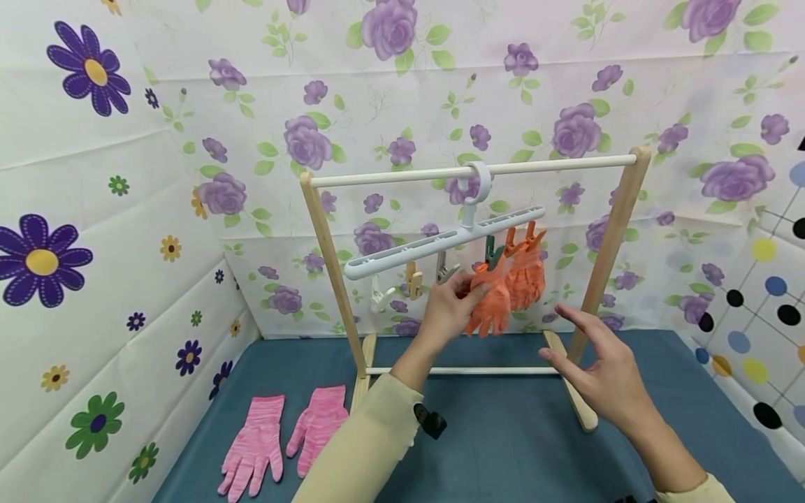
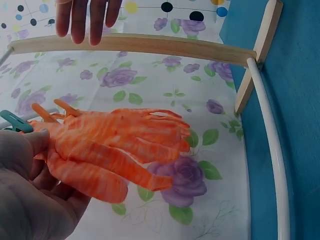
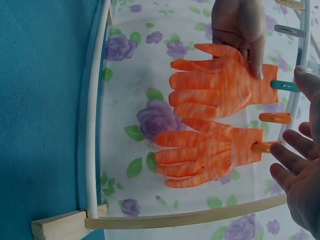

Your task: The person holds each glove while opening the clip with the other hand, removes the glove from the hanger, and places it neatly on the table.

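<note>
My left hand [image 1: 445, 309] pinches an orange glove [image 1: 494, 309] near its cuff, thumb in front. A green clothespin [image 3: 285, 86] is at that cuff, below the right part of a pale grey hanger [image 1: 411, 250]. Beside it hangs a second orange glove [image 3: 205, 152], clipped by an orange clothespin [image 3: 262, 147]. Another orange clothespin [image 3: 275, 118] sits between the two cuffs. My right hand [image 1: 600, 370] is in the air to the right of the gloves, fingers extended and touching nothing.
The hanger hooks over the top rod [image 1: 390, 177] of a wooden rack and tilts down to the left. White [image 1: 379, 297], yellowish [image 1: 414, 281] and grey [image 1: 445, 269] clothespins hang on its left part. Two pink gloves [image 1: 254, 441] lie on the blue table at left.
</note>
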### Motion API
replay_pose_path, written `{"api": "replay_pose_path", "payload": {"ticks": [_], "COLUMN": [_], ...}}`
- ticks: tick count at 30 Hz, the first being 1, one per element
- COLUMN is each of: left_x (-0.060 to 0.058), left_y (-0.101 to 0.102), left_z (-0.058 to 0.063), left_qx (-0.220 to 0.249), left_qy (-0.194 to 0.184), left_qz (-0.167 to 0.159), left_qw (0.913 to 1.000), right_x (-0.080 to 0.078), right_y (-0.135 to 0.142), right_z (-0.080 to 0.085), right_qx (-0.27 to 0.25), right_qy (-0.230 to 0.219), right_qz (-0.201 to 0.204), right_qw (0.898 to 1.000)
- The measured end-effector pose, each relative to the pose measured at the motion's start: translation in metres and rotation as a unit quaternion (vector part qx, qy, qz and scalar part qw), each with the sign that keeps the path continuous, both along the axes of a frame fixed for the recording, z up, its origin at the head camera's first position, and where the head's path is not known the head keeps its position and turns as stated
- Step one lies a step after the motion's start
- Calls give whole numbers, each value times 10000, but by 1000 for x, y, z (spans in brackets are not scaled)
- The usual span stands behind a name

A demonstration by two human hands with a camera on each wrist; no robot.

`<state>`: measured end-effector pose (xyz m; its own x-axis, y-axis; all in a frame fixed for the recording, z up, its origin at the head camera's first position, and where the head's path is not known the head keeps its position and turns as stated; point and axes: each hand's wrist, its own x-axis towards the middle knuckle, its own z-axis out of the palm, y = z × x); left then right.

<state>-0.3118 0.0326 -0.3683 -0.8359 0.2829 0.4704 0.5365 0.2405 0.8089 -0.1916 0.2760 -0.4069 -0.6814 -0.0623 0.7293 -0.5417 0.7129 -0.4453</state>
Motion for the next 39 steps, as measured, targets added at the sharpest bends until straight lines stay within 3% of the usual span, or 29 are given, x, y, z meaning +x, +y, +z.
{"api": "replay_pose_path", "payload": {"ticks": [6, 12, 19, 26, 39], "left_x": [1, 3, 10, 16, 24], "left_y": [1, 0, 0, -2, -8], "left_z": [0, 0, 1, 1, 0], "left_qx": [87, 347, 329, 234, 289], "left_qy": [-213, -514, -477, -455, -455], "left_qz": [-138, -518, -641, -780, -1014], "left_qw": [9996, 9967, 9963, 9956, 9934], "right_x": [-2, -6, -16, -28, -42], "right_y": [-4, -11, -23, -43, -75], "right_z": [6, 17, 33, 53, 71], "right_qx": [-27, -87, -201, -526, -648], "right_qy": [159, 215, 226, -83, -479], "right_qz": [75, 260, 614, 1107, 998], "right_qw": [9998, 9994, 9977, 9924, 9917]}}
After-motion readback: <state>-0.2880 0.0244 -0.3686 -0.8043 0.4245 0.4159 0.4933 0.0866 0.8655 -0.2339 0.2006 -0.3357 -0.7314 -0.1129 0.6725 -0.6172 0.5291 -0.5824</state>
